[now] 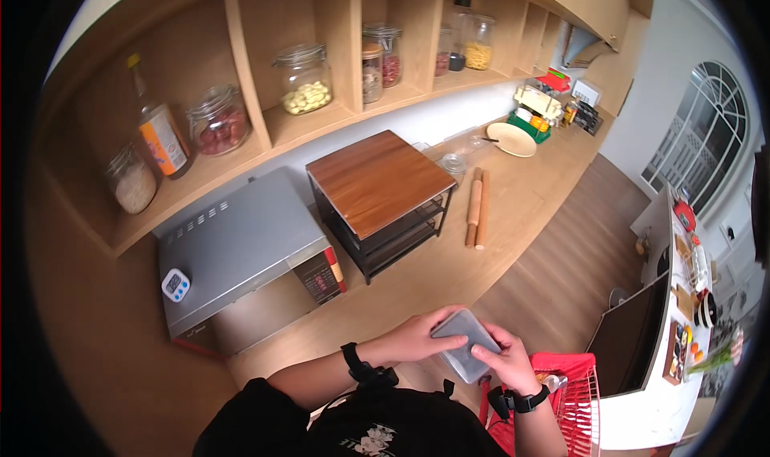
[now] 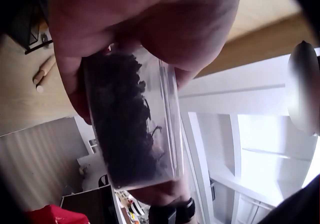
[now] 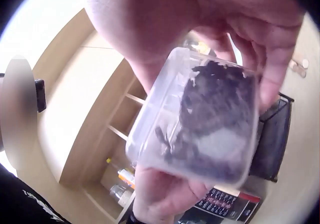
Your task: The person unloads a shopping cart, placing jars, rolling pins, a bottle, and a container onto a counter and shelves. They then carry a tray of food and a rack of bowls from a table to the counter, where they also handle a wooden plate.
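Both hands hold one clear plastic container (image 1: 464, 359) with a lid, in front of the body above a red shopping basket. My left hand (image 1: 417, 338) grips its left side, thumb lying over the top. On the opposite side, my right hand (image 1: 510, 364) grips it with the thumb pressed on the lid. Dark, crinkled dried pieces (image 2: 122, 119) fill much of the container in the left wrist view. Seen from the right wrist, the container (image 3: 155, 119) is tilted, with the dark pieces gathered toward one side.
A wood-topped rack (image 1: 381, 180) stands on the counter beside a microwave (image 1: 241, 232) with a timer (image 1: 176, 284) on it. Two rolling pins (image 1: 476, 208) lie to its right. Glass jars (image 1: 305, 80) and a bottle (image 1: 160, 132) fill the shelf. A red basket (image 1: 573, 401) is at lower right.
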A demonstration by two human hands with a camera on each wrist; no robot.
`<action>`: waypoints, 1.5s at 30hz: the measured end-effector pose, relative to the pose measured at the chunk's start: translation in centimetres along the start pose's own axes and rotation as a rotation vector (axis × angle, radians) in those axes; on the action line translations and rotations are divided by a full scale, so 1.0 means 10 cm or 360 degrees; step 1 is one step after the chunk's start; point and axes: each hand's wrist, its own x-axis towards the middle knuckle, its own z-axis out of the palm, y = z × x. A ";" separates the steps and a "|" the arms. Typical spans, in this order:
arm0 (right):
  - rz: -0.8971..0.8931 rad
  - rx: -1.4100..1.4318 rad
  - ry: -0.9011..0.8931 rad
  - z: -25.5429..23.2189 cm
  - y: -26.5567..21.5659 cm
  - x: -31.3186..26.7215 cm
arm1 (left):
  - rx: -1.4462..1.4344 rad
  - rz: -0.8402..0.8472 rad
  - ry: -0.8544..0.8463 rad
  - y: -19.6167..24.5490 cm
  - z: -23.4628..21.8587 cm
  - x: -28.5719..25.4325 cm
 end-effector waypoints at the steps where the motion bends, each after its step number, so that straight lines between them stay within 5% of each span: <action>1: 0.0007 -0.0008 0.0052 0.05 0.00 0.05 | -0.0253 0.0007 0.0162 -0.07 -0.02 -0.06; 6: 0.0183 0.0581 -0.0013 0.29 -0.01 0.16 | -0.0747 0.0030 0.0755 -0.04 -0.08 -0.31; 8: 0.0175 0.0759 -0.0070 0.37 -0.13 0.22 | -0.0696 0.0063 0.0740 0.05 -0.15 -0.42; 11: 0.0106 0.0755 -0.0095 0.35 -0.15 0.35 | -0.0406 0.0300 0.0757 0.44 -0.33 -0.62; 13: 0.0132 0.0732 -0.0152 0.36 -0.25 0.41 | 0.1402 0.0721 0.0684 0.60 -0.58 -0.65; 18: 0.0087 0.0770 -0.0222 0.42 -0.35 0.50 | 0.1212 0.0664 0.0588 0.78 -0.73 -0.69; 26: 0.0035 0.0253 -0.0040 0.27 0.09 0.32 | 0.1828 0.0831 0.1699 1.43 -2.36 -0.41; 29: 0.0102 0.0242 0.0044 0.15 0.31 0.13 | 0.2011 0.0775 0.1815 1.39 -2.88 -0.27; 33: 0.0185 0.0302 0.0141 -0.01 0.57 -0.12 | 0.2494 0.0316 0.1845 1.14 -3.22 -0.17; 38: 0.0233 0.0368 0.0297 -0.14 0.80 -0.37 | 0.2605 -0.0164 0.1728 1.28 -3.08 -0.14; 45: 0.0369 0.0415 0.0537 -0.31 1.09 -0.73 | 0.2679 -0.0101 0.1814 1.15 -3.04 -0.08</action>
